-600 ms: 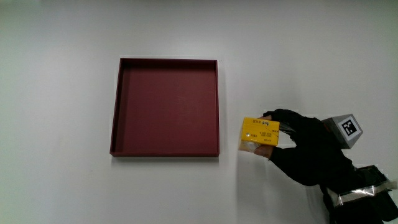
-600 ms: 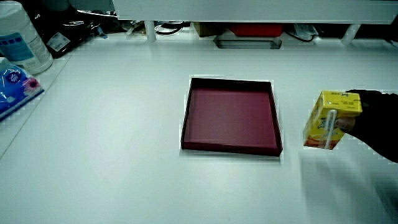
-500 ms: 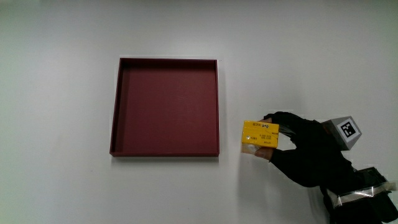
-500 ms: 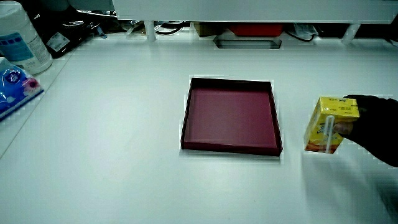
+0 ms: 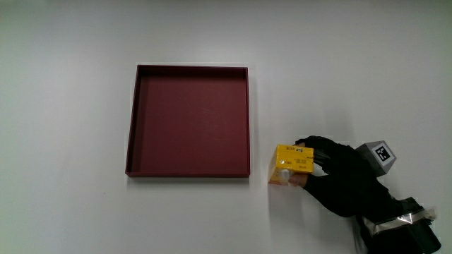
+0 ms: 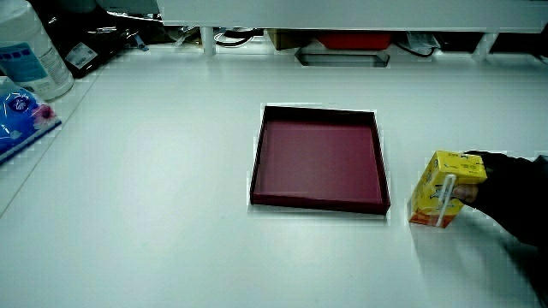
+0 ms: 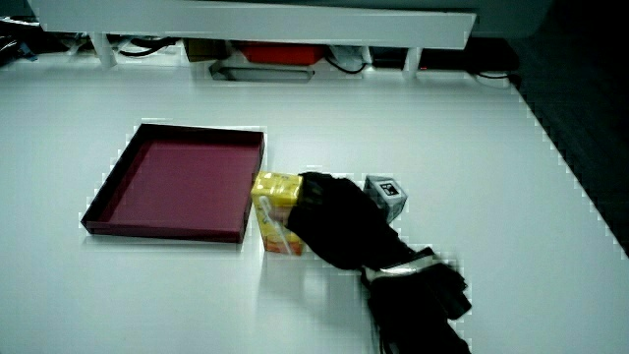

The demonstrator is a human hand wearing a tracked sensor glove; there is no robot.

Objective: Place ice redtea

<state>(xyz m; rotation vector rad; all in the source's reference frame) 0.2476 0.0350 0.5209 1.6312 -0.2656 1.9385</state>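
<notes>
A yellow ice red tea carton (image 5: 291, 162) (image 6: 442, 187) (image 7: 275, 225) with a straw on its side stands upright on the white table, beside the near corner of the dark red tray (image 5: 131, 141) (image 6: 257, 171) (image 7: 108, 202). The hand (image 5: 332, 176) (image 6: 505, 192) (image 7: 334, 221) in the black glove is shut on the carton, fingers wrapped over its top and side. In both side views the carton's base looks to be at the table surface. The tray holds nothing.
A white bottle (image 6: 30, 51) and a blue packet (image 6: 17, 115) lie at the table's edge in a side view. A low partition with cables and a red item (image 6: 351, 38) under it runs along the table's farther edge.
The hand has brought the carton down and nearer to the person; it went from tilted above the table to standing by the tray's near corner.
</notes>
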